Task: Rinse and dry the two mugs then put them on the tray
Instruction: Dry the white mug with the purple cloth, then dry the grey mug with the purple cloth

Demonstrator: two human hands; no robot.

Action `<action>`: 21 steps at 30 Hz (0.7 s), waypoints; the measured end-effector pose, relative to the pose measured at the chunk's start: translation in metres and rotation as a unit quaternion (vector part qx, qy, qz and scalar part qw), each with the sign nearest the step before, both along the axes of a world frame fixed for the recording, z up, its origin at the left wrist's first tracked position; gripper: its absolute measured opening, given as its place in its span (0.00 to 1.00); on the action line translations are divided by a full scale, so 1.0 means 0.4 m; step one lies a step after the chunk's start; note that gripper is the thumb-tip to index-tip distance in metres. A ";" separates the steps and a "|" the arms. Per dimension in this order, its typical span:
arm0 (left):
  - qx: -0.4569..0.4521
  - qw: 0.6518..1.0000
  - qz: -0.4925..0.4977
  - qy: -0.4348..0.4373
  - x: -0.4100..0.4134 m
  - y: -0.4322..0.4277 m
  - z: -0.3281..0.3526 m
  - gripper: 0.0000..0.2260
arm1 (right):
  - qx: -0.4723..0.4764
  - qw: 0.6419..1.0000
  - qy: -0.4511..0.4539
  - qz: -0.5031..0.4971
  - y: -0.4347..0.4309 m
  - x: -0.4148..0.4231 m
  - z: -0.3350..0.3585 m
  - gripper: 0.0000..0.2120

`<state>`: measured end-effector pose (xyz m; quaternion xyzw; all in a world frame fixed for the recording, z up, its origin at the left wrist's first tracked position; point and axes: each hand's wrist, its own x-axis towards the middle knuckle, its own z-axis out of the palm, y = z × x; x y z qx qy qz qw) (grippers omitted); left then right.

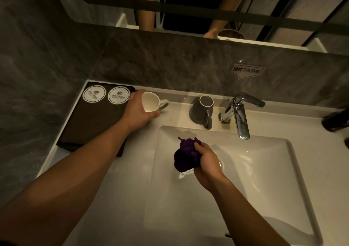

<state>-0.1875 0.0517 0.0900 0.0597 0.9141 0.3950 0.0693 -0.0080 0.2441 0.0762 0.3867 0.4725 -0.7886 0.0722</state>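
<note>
Our left hand (137, 111) grips the white-lined mug (151, 102) beside the tray (90, 125), while our right hand (207, 162) clutches a purple cloth (186, 155) over the sink (264, 170).

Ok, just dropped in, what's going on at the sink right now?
A person stands at the sink. The left hand holds a mug, tipped, beside the dark tray, not yet on it. The right hand grips a bunched purple cloth over the basin. A second grey mug sits upside down on the counter by the faucet.

Tray (90, 125) lies left of the sink (264, 170); an upturned mug (200, 111) stands behind it.
</note>
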 end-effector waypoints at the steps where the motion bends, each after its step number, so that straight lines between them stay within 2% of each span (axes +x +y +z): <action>1: -0.014 1.000 -0.007 -0.003 -0.007 -0.001 0.000 0.42 | -0.007 1.000 0.008 0.004 0.001 0.000 0.002 0.11; 6: -0.139 0.988 -0.069 -0.005 -0.027 -0.011 0.009 0.46 | -0.048 0.995 0.085 0.011 0.012 0.010 0.014 0.13; 9: -0.185 0.980 -0.064 0.043 -0.012 0.010 0.027 0.50 | -0.062 0.992 0.114 0.006 0.028 0.014 0.028 0.16; 11: -0.150 0.980 -0.054 0.115 0.011 0.050 0.042 0.47 | -0.073 0.991 0.112 -0.012 0.043 0.018 0.035 0.17; 13: -0.068 0.986 -0.063 0.137 0.035 0.112 0.054 0.42 | -0.073 0.992 0.100 -0.029 0.060 0.026 0.036 0.17; 16: -0.007 0.992 -0.105 0.073 0.053 0.231 0.045 0.40 | -0.057 0.994 0.090 -0.037 0.087 0.044 0.037 0.16; 19: 0.004 0.990 -0.138 -0.008 0.047 0.342 0.021 0.46 | -0.035 0.995 0.083 -0.044 0.110 0.063 0.032 0.15; 21: 0.016 0.991 -0.116 -0.060 0.036 0.398 0.001 0.51 | -0.015 0.996 0.072 -0.045 0.124 0.075 0.025 0.15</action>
